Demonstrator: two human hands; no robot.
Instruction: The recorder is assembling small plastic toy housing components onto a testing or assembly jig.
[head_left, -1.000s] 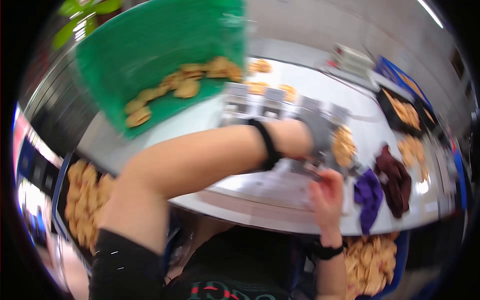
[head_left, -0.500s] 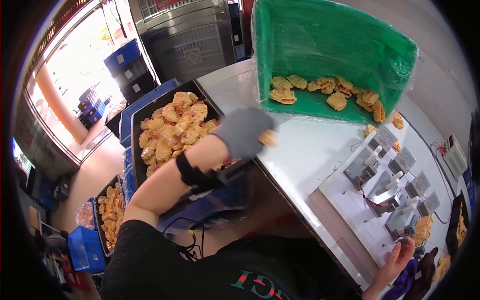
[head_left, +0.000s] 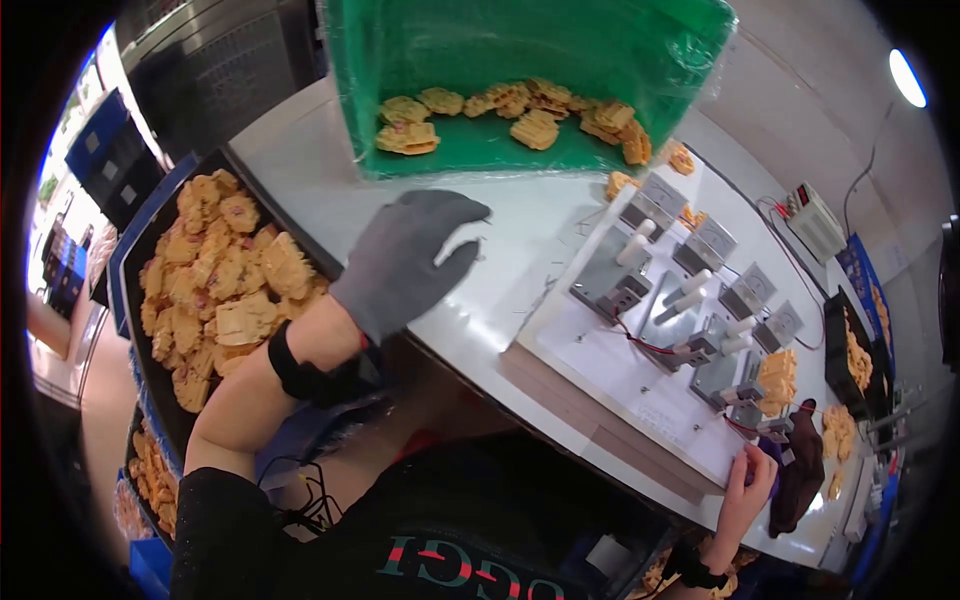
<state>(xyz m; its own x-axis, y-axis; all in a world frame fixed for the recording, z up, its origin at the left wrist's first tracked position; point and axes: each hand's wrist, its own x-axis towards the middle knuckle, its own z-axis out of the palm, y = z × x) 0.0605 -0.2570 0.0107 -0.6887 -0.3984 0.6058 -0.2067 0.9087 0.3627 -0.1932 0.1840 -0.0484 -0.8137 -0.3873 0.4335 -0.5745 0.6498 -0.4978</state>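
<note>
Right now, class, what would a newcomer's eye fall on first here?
Probably the large green bin at the top, yellow pieces lying inside. Next, the gray-gloved left hand, open and apparently empty, beside the black crate heaped with similar pieces at left. Then the white board bearing metal fixtures, right of centre.

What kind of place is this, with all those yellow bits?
Probably a small workshop or factory: there's a big heap of similar yellow pieces, a white board fitted with metal blocks, and a boxy device with red wires.
</note>
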